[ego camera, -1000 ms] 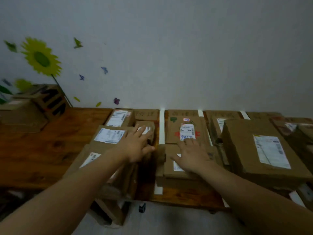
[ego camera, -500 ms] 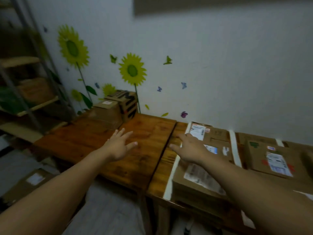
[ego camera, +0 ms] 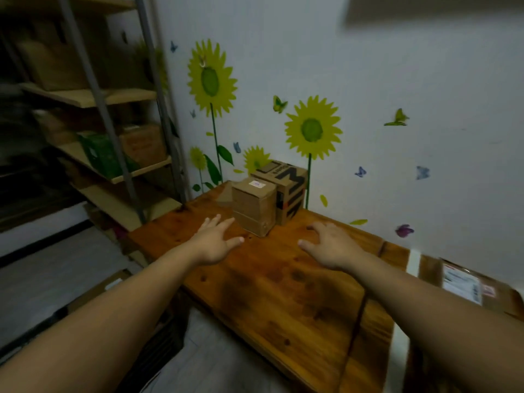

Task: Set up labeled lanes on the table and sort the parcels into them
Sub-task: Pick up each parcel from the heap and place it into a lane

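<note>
1. Your left hand [ego camera: 213, 243] reaches forward over the wooden table [ego camera: 283, 293], palm down, the arm nearly straight. Its fingers are spread wide and hold nothing; the fingertips point toward the plain cardboard box [ego camera: 253, 207] and stop just short of it.
2. Your right hand [ego camera: 330, 246] is out at about the same reach, palm down, with the fingers loosely curled and apart, the thumb pointing inward. It holds nothing either.
3. The plain box stands upright near the table's far corner, touching a second box with black printing [ego camera: 289, 191] that sits against the wall.
4. At the right edge, a strip of white tape [ego camera: 412, 260] runs across the table, and just beyond it lies a flat parcel with a white label [ego camera: 465, 282], well apart from both hands.
5. Shelves [ego camera: 93, 95] stand to the left of the table.
</note>
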The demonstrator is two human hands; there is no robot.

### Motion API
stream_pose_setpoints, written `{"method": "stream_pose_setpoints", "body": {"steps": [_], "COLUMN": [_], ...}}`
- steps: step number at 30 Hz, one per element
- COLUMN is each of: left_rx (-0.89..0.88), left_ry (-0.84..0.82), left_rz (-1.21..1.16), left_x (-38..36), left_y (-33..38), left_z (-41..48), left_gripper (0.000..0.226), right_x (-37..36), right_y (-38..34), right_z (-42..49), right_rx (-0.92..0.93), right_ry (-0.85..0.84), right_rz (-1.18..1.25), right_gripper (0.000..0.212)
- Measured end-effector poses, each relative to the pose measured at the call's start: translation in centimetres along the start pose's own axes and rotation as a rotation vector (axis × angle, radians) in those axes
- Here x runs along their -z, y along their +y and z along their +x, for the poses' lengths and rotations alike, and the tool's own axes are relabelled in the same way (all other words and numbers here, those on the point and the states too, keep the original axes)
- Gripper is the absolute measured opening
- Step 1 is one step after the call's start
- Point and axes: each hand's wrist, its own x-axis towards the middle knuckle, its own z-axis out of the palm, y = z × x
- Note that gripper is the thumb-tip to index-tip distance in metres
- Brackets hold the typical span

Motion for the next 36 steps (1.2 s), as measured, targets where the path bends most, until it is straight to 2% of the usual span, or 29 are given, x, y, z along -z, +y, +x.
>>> {"method": "stream_pose_setpoints", "body": {"steps": [8,17,20,24,28,34,36], "left_rx": [0.058,-0.001,-0.052,-0.070,-0.105,-0.124,-0.102], "left_ry": [0.081,0.012,-0.061,-0.199,-0.357,-0.558,-0.601], "left_rz": [-0.028,-0.006,-0.056,-0.182,-0.235,-0.231,-0.243], "left_x": [5.4,8.2,8.4,7.6,5.6,3.1,3.0], "left_y": [-3.6,-8.0,-8.9,-8.8,-8.1,-7.9,-8.3], "left_z": [14.8,29.0,34.1,39.4,42.3,43.3,43.1], "left_gripper": [0.070,0.072,0.074,0.071,0.071,0.068,0.067], "right_x": [0.9,-2.3,-4.2,-6.5,-9.1,-10.1,-9.9], "right_y": [-2.8,-5.7,-6.7,-8.6,-10.1,-12.1,-12.3], "right_z": [15.5,27.0,30.1,33.1,34.0,32.6,31.6], "right_rx": [0.010,-0.100,-0.221,-0.456,-0.617,-0.680,-0.679], "right_ry": [-0.001,-0.002,0.061,0.112,0.126,0.159,0.123], "right_rz": [0.062,0.139,0.269,0.514,0.611,0.788,0.850], "right_gripper": [0.064,0.063,0.066,0.060,0.060,0.048,0.054]}}
